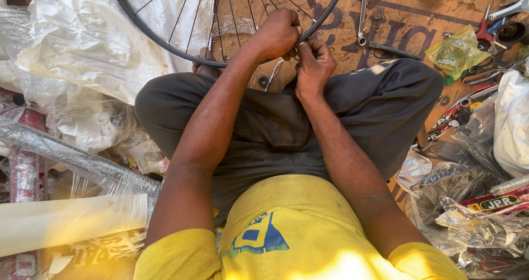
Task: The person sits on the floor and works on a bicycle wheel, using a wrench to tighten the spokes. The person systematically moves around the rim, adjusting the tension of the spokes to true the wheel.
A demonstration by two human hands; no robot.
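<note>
Both hands closed, side by side, arms extended forward: left (275,33), right (313,65).

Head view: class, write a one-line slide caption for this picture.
Seated cross-legged, a person grips a spoked wheel rim with the left hand and right hand, tools lying beyond.

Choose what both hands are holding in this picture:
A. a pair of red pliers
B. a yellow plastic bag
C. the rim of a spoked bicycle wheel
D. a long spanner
C: the left hand and the right hand both close on the black wheel rim, where thin spokes meet it.
</note>
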